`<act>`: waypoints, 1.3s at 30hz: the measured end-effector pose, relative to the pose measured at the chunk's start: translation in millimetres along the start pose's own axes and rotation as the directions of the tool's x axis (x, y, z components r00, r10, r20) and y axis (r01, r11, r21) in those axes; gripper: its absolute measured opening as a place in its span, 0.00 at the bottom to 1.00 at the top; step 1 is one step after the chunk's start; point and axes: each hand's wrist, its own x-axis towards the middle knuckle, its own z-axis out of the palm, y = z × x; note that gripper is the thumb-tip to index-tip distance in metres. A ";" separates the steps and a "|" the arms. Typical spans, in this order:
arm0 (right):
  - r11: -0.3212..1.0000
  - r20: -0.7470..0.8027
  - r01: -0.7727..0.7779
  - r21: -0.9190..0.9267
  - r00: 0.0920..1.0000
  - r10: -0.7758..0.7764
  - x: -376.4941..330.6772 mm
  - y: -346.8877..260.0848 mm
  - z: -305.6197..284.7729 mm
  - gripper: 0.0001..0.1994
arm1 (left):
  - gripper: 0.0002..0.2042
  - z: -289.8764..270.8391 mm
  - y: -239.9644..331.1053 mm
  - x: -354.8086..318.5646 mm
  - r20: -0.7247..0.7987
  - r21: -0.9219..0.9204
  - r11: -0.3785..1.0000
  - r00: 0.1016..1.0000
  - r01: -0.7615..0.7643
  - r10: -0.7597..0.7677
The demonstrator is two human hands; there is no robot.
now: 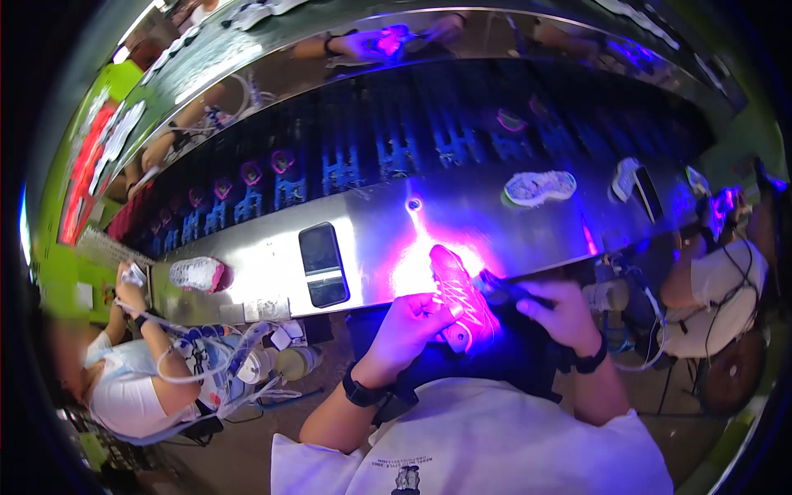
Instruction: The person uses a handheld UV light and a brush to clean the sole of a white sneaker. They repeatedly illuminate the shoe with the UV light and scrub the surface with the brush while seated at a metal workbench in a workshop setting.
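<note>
Pink-lit shoe point(459, 289) held by left hand point(407, 328); right hand point(563, 317) holds indistinct dark tool point(502, 289).

Bench point(371, 213), long, silver metal: bore, toward its left end, a white shoe with a pink end point(196, 274); farther right, a black rectangular phone point(320, 247). Toward the right end lay a pale shoe with a green rim point(540, 188), then a second pale shoe point(625, 180) beside a dark rectangular slab point(649, 195). Behind stood upright blue supports point(338, 175) in a row. At left: a co-worker in white point(132, 400).
</note>
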 end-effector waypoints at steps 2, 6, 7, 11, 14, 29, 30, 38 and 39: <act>0.997 0.017 -0.077 0.002 0.997 0.077 8.2 -8.8 -3.4 0.16 | 0.13 0.4 -2.1 0.6 0.014 0.070 0.996 0.998 -0.054 0.053; 0.998 0.080 -0.037 0.041 0.996 0.034 11.3 3.9 -17.6 0.16 | 0.14 5.0 5.9 5.6 -0.075 0.175 0.973 0.983 -0.150 0.165; 0.997 0.126 -0.057 0.044 0.991 0.051 8.9 2.0 -27.9 0.16 | 0.15 6.8 8.1 8.1 -0.105 0.194 0.967 0.976 -0.166 0.189; 0.998 0.194 -0.063 0.002 0.979 0.062 4.4 -5.9 -40.5 0.15 | 0.16 1.5 8.9 14.7 -0.184 0.292 0.932 0.943 -0.215 0.276; 0.995 0.109 -0.095 -0.001 0.990 0.095 -4.7 1.6 -38.1 0.16 | 0.15 11.9 12.0 20.2 -0.199 0.244 0.948 0.946 -0.206 0.257; 0.927 0.031 0.141 -0.347 0.990 -0.139 23.8 -20.5 -53.7 0.16 | 0.29 33.7 25.9 23.2 -0.169 -0.383 0.918 0.968 0.108 -0.184; 0.921 0.042 0.136 -0.366 0.991 -0.129 26.3 -25.3 -56.4 0.16 | 0.30 35.2 27.9 22.5 -0.174 -0.378 0.921 0.970 0.096 -0.172; 0.889 0.041 0.184 -0.419 0.982 -0.184 43.9 -45.5 -58.3 0.18 | 0.29 15.6 57.1 23.5 -0.052 -0.494 0.855 0.977 0.156 -0.208; 0.893 0.022 0.207 -0.400 0.976 -0.216 46.2 -45.8 -56.1 0.18 | 0.28 13.8 57.9 24.7 -0.005 -0.537 0.829 0.982 0.157 -0.189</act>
